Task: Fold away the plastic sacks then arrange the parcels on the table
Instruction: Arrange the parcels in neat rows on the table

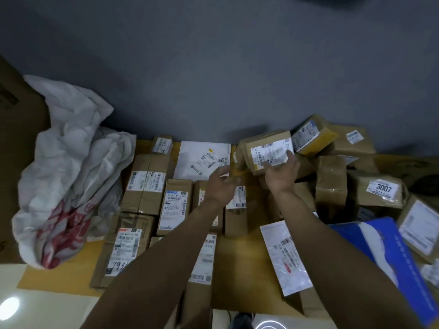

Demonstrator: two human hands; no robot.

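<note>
Parcels cover most of the yellow bench (pixel 237 281), which stands against a grey wall (pixel 213 67). On the left half, brown cardboard boxes (pixel 145 184) lie flat in close rows, labels up, with a white mailer (pixel 202 160) flat behind them at the wall. On the right half the parcels sit in a loose heap: a yellow-sided box (pixel 313 136) tilted at the back, a brown box marked 3007 (pixel 377 191) at an angle, a blue-and-white mailer (pixel 392 257) at the near right, and a clear poly bag with a label (pixel 285 257) lying flat just beside it. The plastic sacks (pixel 71 174), white with red print, are bundled in a crumpled pile at the left end of the bench, touching the nearest boxes and leaning against a large carton (pixel 19 138). The left hand (pixel 223 184) hovers above the middle rows with fingers loosely curled, holding nothing. The right hand (pixel 282 172) is raised palm-up at the back of the bench, its fingers nearly straight and spread against the labelled face of a tilted brown parcel (pixel 266 148) that leans on the heap. Whether the thumb grips that parcel from below cannot be told. Both forearms reach in from the near edge, apart from each other.
</note>
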